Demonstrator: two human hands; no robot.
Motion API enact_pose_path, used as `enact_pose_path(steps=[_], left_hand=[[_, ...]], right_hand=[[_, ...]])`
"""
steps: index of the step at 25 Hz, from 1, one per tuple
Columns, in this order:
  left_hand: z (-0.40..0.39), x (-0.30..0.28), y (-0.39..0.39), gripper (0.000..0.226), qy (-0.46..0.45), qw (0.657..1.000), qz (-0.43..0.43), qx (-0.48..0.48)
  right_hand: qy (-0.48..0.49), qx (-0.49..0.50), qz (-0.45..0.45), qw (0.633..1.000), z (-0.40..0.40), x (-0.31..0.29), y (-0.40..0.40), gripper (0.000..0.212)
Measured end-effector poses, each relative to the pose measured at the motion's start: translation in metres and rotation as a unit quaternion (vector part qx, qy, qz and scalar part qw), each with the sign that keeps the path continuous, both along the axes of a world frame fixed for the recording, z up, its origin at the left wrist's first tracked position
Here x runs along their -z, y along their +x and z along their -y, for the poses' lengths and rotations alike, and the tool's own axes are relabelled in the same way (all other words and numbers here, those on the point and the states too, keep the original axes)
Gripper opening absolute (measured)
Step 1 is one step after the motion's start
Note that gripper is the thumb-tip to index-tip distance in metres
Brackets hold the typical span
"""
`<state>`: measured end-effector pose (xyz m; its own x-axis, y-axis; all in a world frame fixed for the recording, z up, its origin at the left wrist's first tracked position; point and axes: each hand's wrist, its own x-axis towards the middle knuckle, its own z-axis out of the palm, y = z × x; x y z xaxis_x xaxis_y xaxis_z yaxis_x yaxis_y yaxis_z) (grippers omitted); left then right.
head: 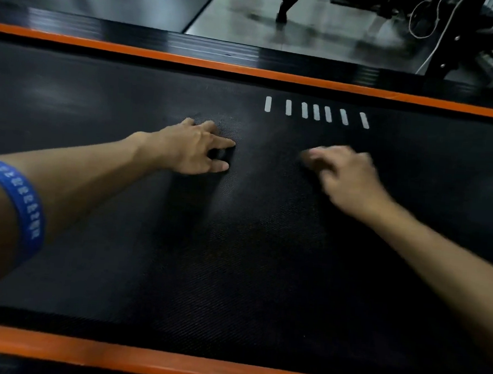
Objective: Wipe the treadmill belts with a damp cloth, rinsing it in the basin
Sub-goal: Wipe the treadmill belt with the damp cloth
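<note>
My left hand (194, 147) presses flat on the black textured treadmill belt (249, 246), fingers spread, likely to brace me or shift it. My right hand (343, 176) is blurred, fingers loosely bent over the belt; I cannot tell whether it holds anything. No cloth or basin shows. Orange side rails (248, 70) run near and far.

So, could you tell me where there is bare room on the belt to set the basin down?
The belt is bare between both forearms and the near orange rail, and also at far left beside the left hand. It is crowded mid-belt, where the left hand and right hand sit just below the white marks.
</note>
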<state>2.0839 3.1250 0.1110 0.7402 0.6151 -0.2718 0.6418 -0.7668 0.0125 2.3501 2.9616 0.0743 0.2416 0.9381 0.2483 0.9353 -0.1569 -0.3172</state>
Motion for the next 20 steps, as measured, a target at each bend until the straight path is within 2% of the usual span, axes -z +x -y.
enact_pose_path(steps=[1,3,5,8,10,12,14,16,18,20], left_hand=[[0.002,0.0,-0.001,0.065,-0.001,1.0,0.0,-0.002],[0.005,-0.003,0.002,0.065,0.002,1.0,-0.003,0.001],[0.003,-0.01,0.008,0.063,0.007,1.0,-0.022,0.005],[-0.002,-0.028,0.016,0.061,-0.017,0.999,-0.036,-0.004],[0.003,-0.035,0.022,0.062,-0.021,0.998,-0.054,-0.026],[0.017,-0.03,0.025,0.063,-0.012,0.997,-0.059,-0.039],[0.033,-0.018,0.018,0.062,-0.01,0.998,-0.039,-0.05],[0.045,-0.01,0.004,0.061,-0.008,0.998,-0.015,-0.058],[0.056,-0.01,-0.013,0.06,-0.008,0.998,-0.012,-0.054],[0.068,-0.017,-0.029,0.06,-0.025,0.999,-0.031,-0.028]], right_hand=[[-0.029,0.076,-0.021,0.996,-0.002,0.001,0.026,0.048],[-0.055,0.1,-0.014,0.993,0.004,0.001,0.03,0.048],[-0.039,-0.036,0.022,0.998,0.016,0.001,-0.017,0.05],[-0.057,-0.28,0.026,0.958,0.06,0.001,-0.106,0.054],[-0.085,-0.38,-0.005,0.921,0.093,-0.01,-0.143,0.052],[-0.085,-0.428,-0.028,0.899,0.106,-0.012,-0.151,0.052],[-0.056,-0.434,-0.034,0.898,0.095,-0.006,-0.14,0.051],[-0.026,-0.407,-0.016,0.913,0.069,0.001,-0.113,0.053],[0.003,-0.325,0.03,0.945,0.039,0.011,-0.068,0.053],[0.032,-0.174,0.043,0.983,0.016,0.009,-0.004,0.05]])
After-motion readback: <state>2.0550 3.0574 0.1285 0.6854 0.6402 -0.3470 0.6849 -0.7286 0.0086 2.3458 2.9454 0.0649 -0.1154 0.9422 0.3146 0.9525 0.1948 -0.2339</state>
